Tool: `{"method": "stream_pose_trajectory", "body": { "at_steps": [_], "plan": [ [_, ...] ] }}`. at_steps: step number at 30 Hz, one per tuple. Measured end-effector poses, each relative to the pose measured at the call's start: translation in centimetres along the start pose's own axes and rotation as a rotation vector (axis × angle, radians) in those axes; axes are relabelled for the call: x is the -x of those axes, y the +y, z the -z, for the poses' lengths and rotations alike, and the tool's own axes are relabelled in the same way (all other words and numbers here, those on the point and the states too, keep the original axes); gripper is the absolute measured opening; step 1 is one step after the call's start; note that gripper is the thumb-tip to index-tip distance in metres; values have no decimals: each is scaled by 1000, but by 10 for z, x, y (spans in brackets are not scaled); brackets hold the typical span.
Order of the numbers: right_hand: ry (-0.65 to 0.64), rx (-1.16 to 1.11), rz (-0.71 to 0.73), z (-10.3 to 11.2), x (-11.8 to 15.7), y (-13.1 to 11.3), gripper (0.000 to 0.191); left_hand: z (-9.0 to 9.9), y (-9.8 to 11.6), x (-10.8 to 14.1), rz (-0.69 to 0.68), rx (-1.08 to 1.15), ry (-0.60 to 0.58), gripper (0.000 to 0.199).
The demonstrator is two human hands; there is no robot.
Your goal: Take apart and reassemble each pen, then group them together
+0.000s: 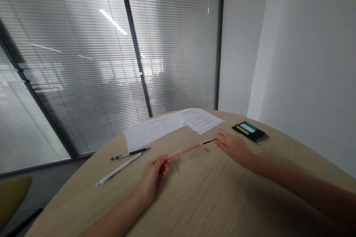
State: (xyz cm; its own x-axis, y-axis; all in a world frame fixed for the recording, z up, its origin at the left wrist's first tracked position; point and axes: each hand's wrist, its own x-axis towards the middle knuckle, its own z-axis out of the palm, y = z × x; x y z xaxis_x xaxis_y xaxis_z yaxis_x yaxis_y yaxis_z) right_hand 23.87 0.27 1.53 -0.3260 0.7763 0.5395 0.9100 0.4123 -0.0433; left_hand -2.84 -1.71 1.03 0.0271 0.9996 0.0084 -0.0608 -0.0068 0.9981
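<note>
My left hand (pixel 154 176) is closed around one end of a slim pink pen barrel (pixel 185 151), held slantwise just above the table. From the barrel's far end sticks out a thin black pen refill (pixel 207 142). My right hand (pixel 226 142) pinches the outer tip of that refill between thumb and fingers. How far the refill reaches inside the barrel is hidden. Below it on the tabletop lies a tiny dark piece (pixel 206 150), perhaps a spring, too small to be sure.
Left on the round wooden table (pixel 211 192) lie a black pen (pixel 130 153) and a white pen (pixel 119 169). Printed sheets (pixel 155 127) are at the back. Several pens with coloured barrels (pixel 250 131) lie side by side at right. A green chair (pixel 12 196) stands left.
</note>
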Motion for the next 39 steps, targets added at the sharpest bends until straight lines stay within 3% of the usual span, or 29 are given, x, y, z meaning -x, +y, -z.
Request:
{"method": "stream_pose_trajectory", "body": {
  "at_steps": [7,15,20,28,35,39],
  "plan": [
    [-44,16,20,1,13,10,24,7,1,-5,-23,38,133,31],
    [-164,66,-65,-10,20,-19,19,20,3,-16,-59,100,251,29],
    [-302,85,-115,-18,14,-45,23,22,0,-18,-42,98,241,30],
    [-351,61,-136,-27,1,-69,28,21,-2,-17,-21,89,205,29],
    [-310,-18,-112,-30,3,-56,27,17,0,-15,14,65,105,29],
    [-254,-206,-184,-33,14,-39,19,10,1,-10,45,45,28,30]
  ]
}}
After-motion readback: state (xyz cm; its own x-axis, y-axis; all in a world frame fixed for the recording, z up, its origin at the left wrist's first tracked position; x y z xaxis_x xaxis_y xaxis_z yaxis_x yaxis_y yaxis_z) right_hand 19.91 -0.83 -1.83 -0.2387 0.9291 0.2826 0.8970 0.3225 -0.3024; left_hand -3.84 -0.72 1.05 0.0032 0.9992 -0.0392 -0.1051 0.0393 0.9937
